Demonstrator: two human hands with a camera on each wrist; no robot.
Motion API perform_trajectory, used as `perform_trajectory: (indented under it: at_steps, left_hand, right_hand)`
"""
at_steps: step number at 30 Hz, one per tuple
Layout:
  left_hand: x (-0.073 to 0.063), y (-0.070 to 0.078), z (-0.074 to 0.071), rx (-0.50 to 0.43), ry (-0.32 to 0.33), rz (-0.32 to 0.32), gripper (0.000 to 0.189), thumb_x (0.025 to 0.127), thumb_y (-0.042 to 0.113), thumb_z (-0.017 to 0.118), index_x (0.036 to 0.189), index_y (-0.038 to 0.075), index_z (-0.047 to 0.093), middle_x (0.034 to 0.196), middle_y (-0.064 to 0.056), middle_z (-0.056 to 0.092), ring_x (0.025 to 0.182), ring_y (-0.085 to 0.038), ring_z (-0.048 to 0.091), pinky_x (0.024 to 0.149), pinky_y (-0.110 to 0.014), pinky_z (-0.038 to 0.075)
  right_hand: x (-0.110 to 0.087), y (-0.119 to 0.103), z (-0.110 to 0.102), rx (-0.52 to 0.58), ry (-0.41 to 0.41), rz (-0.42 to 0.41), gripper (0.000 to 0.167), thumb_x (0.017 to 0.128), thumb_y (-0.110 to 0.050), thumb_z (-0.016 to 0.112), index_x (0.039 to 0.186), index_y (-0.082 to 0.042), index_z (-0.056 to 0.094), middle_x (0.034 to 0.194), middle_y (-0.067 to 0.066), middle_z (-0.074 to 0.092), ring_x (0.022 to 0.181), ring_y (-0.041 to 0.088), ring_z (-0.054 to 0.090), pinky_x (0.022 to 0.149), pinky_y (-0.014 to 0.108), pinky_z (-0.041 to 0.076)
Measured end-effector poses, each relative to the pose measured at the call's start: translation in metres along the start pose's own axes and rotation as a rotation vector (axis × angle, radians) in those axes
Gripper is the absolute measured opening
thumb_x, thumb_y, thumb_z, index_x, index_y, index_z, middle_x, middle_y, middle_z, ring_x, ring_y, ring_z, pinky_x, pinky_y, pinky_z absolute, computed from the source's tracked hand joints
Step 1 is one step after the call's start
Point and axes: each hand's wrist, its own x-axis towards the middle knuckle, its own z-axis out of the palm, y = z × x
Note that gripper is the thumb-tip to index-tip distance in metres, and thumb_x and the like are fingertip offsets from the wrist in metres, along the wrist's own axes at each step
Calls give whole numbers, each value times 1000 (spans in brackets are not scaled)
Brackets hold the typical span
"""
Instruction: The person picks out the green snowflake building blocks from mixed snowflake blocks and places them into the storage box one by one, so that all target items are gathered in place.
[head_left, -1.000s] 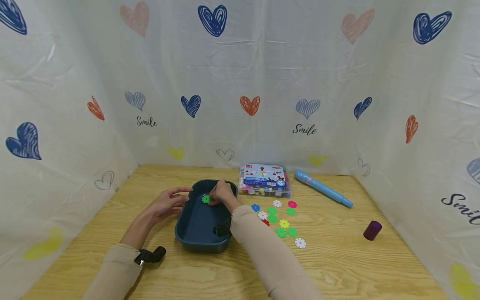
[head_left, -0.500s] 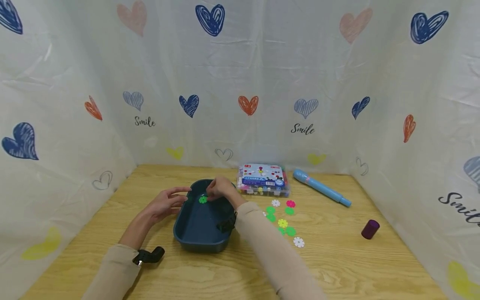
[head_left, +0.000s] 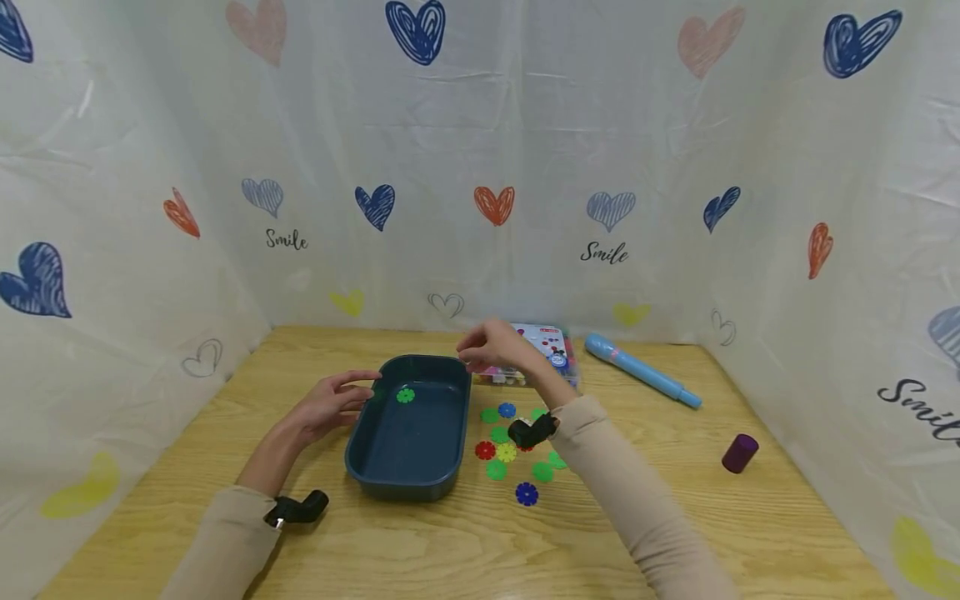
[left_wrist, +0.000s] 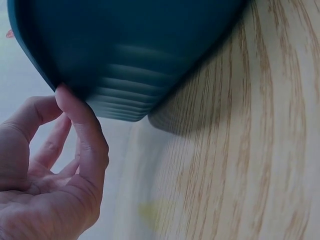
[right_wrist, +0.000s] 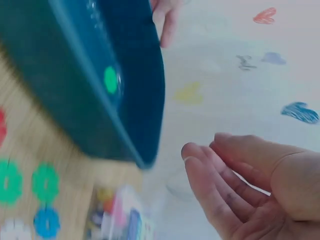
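A dark blue-green basin [head_left: 407,483] stands on the table left of centre, with one green notched plastic disc [head_left: 405,395] lying inside toward its far end. My left hand [head_left: 330,408] is at its left rim. In the left wrist view, the thumb [left_wrist: 85,130] and a finger meet at that rim and pinch it. Past the basin's far right corner, my right hand [head_left: 498,343] hovers in front of the flat case. Its fingers [right_wrist: 215,185] are loosely bent and hold nothing in the right wrist view.
Several notched discs lie right of the basin, among them a red disc [head_left: 485,450] and a dark blue disc [head_left: 527,494]. A clear lidded case [head_left: 551,343] stands behind them. A light blue tube [head_left: 643,371] and a purple cylinder [head_left: 740,452] lie farther right.
My right hand has come up out of the basin and moved right, past its rim. The green disc stays inside. My left hand has kept its place at the left rim.
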Motion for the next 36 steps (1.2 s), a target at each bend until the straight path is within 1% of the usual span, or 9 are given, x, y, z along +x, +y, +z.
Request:
perform_trajectory:
  at_steps: [3,5,9,15,18,24,27,31,36]
  left_hand:
    - [0,0,1,-5,7,-10,50,99,26,59,145,13,46,132,-10,55,104,-16,66,78,-29,57]
    - [0,0,2,-3,8,-11,50,99,26,59,145,13,45,133,-12,55,104,-17,66,79,-31,58]
    - [-1,0,2,-3,22,-22,49,99,27,59,144,14,46,133,-12,55,103,-17,67,81,-33,58]
    - [-1,-1,0,-1,12,-13,49,99,27,59,145,14,45,135,-12,53,102,-14,67,79,-32,58]
    - [0,-1,0,5,-4,-7,51,100,27,58,147,14,43,138,-14,50,103,-14,66,79,-32,58]
    - [0,1,2,2,-10,-6,55,98,30,60,147,14,42,147,-19,42,108,-16,65,79,-30,57]
    - [-1,1,2,-3,-6,-7,55,98,30,60,147,13,42,147,-19,42,106,-16,65,77,-29,57]
    - [-2,1,2,-7,-6,-1,54,99,28,59,147,12,42,138,-17,50,100,-15,66,75,-29,57]
    - [-2,0,2,-8,-4,2,52,99,27,58,147,11,42,130,-13,54,97,-14,66,74,-29,57]
  right_hand:
    - [-19,11,-15,-60,2,-29,26,97,-13,61,117,1,68,108,21,71,87,30,73,78,40,60]
    - [-32,19,-24,-99,3,-38,25,97,-14,61,116,-1,69,106,19,72,82,24,73,74,36,60]
    - [-58,39,-38,-144,10,-66,23,96,-12,62,114,1,69,100,20,72,75,16,70,70,35,59]
    - [-93,69,-52,-141,-11,-70,26,96,-13,61,117,2,67,101,19,73,83,28,72,73,43,59]
    - [-106,83,-55,-162,-21,-71,26,96,-15,62,116,1,67,102,17,73,87,32,71,70,40,59]
    - [-127,103,-52,-162,-27,-86,26,94,-10,64,114,8,66,97,20,72,84,38,69,65,46,58]
    - [-136,112,-50,-176,-30,-83,25,94,-10,64,112,8,67,94,18,72,82,32,69,63,42,58]
    - [-146,123,-46,-225,-28,-81,25,92,-13,67,109,5,69,91,9,73,81,17,68,65,28,57]
    - [-154,132,-41,-242,-40,-73,25,89,-16,71,105,3,71,88,4,71,79,10,64,69,20,53]
